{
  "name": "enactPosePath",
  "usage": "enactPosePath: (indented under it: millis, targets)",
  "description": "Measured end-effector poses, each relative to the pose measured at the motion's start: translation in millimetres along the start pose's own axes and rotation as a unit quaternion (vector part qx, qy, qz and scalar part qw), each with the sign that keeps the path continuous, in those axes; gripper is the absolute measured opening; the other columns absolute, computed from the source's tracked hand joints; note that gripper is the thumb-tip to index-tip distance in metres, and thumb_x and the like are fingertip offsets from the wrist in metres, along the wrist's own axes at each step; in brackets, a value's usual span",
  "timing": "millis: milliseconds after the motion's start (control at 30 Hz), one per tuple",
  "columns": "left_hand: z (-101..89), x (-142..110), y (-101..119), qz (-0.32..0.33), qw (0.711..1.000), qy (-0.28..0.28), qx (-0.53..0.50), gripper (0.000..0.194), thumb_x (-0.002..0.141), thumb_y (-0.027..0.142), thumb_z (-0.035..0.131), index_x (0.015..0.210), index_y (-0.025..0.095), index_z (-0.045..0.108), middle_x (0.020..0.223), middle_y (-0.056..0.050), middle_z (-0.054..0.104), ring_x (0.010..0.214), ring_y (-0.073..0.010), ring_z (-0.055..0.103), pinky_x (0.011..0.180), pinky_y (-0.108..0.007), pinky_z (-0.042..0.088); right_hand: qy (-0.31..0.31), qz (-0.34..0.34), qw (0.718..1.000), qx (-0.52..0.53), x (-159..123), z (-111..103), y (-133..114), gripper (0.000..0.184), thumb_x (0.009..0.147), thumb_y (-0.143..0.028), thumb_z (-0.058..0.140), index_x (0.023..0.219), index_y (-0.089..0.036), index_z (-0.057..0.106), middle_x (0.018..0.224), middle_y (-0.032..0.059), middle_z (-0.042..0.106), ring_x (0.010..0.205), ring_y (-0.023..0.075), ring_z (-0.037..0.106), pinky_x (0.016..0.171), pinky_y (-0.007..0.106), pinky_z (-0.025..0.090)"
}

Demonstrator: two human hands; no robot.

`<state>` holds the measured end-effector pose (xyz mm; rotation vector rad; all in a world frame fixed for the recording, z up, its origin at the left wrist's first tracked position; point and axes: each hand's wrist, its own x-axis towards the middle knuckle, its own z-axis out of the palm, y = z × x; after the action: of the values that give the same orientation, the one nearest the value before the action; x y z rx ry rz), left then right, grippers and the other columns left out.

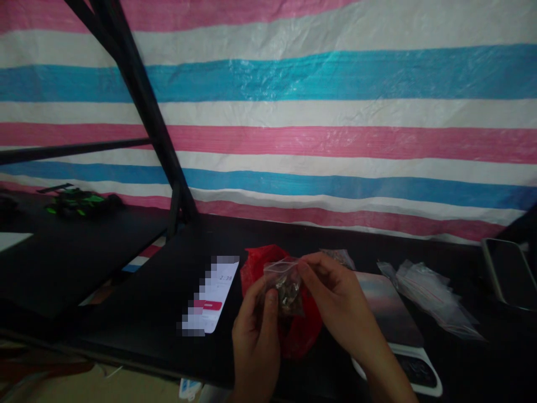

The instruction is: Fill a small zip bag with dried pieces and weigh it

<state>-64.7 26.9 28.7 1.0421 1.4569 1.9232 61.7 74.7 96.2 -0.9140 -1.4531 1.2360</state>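
Note:
A small clear zip bag (288, 288) with brownish small pieces inside is held up between both hands. My left hand (257, 330) pinches its left side, thumb in front. At the bag's top right corner, by the zip strip, the thumb and fingers of my right hand (335, 294) are closed on it. Behind and below the bag lies a red plastic bag (262, 257), its middle covered by the hands. A kitchen scale (390, 313) with a metallic plate sits beneath and right of my right forearm. What exactly the small pieces are I cannot make out.
Another filled zip bag (338, 257) lies behind my right hand. Several flat clear zip bags (434, 296) are right of the scale, near a dark phone (509, 271). A lit phone (212, 299) lies left. A black frame post (146, 112) and green toy car (78, 202) stand farther left.

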Motion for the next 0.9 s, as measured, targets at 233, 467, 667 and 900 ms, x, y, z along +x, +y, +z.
enactPosePath:
  millis: [233, 467, 667, 900]
  targets:
    - [1.2, 0.4, -4.4, -0.055, 0.997, -0.042, -0.019, 0.045, 0.09, 0.057, 0.075, 0.121, 0.025, 0.078, 0.125, -0.009, 0.082, 0.113, -0.0266, 0.079, 0.094, -0.036, 0.065, -0.033, 0.021, 0.999, -0.037, 1.8, -2.3, 6.4, 0.026, 0.098, -0.046, 0.069, 0.094, -0.022, 0.076, 0.088, 0.0019, 0.078, 0.083, 0.018, 0.072, 0.072, 0.026, 0.054]
    - [-7.2, 9.3, 6.6, 0.034, 0.999, -0.013, 0.034, 0.026, 0.095, 0.045, 0.065, 0.098, 0.021, 0.074, 0.096, -0.006, 0.079, 0.086, -0.0204, 0.076, 0.075, -0.029, 0.062, -0.083, 0.044, 0.99, -0.102, 2.9, -0.9, 15.4, 0.03, 0.105, -0.042, 0.058, 0.103, -0.022, 0.08, 0.095, 0.0035, 0.079, 0.089, 0.0208, 0.073, 0.08, 0.031, 0.053]
    - [-19.8, 15.1, 8.3, 0.033, 0.983, 0.102, 0.147, 0.033, 0.072, 0.045, 0.084, 0.086, 0.024, 0.062, 0.07, 0.004, 0.063, 0.06, -0.0156, 0.061, 0.057, -0.026, 0.053, -0.045, 0.043, 0.912, -0.405, 8.5, 3.7, 37.4, 0.013, 0.093, -0.019, 0.075, 0.105, -0.023, 0.08, 0.111, 0.0078, 0.078, 0.111, 0.0294, 0.069, 0.096, 0.04, 0.048]
    - [-29.4, 15.7, -1.5, -0.061, 0.977, -0.01, 0.206, 0.023, 0.077, 0.043, 0.067, 0.089, 0.024, 0.069, 0.081, -0.004, 0.075, 0.074, -0.0232, 0.068, 0.07, -0.034, 0.056, -0.019, 0.066, 0.89, -0.452, 17.0, 17.1, 34.3, 0.011, 0.098, -0.018, 0.07, 0.106, -0.021, 0.078, 0.112, 0.0085, 0.078, 0.107, 0.0277, 0.071, 0.094, 0.037, 0.049]
